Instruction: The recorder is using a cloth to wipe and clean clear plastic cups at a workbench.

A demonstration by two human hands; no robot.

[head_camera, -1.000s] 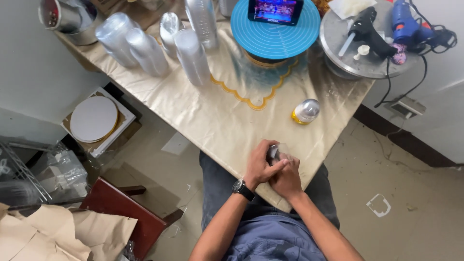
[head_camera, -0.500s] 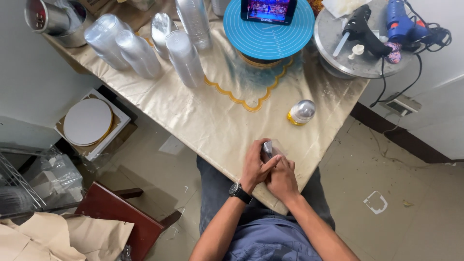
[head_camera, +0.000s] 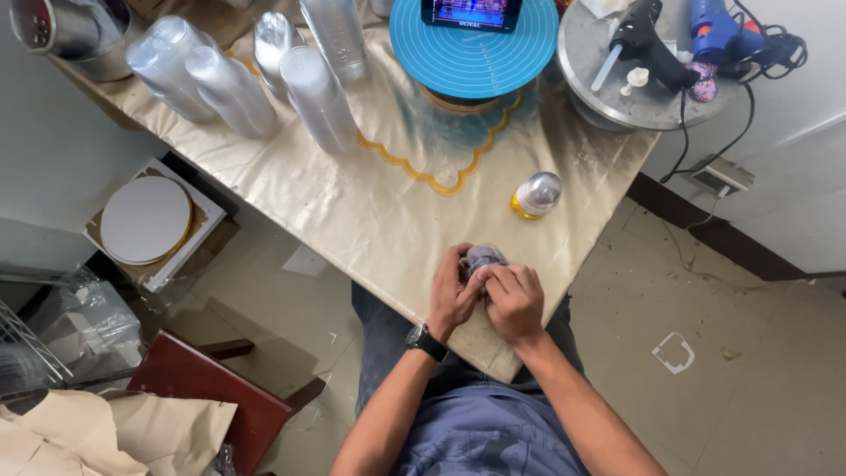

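Both hands meet at the near edge of the table (head_camera: 352, 211), over the gold cloth. Left hand (head_camera: 454, 295), watch on wrist, wraps a small clear cup (head_camera: 483, 258) from the left; right hand (head_camera: 514, 300) closes on it from the right, fingers pinching at its rim. Just beyond, apart from the hands, lies a small bottle (head_camera: 536, 194) with yellow contents. Farther back: 4 stacks of clear cups (head_camera: 238, 84), a blue turntable (head_camera: 476, 53), glue guns (head_camera: 687, 35) on a metal tray.
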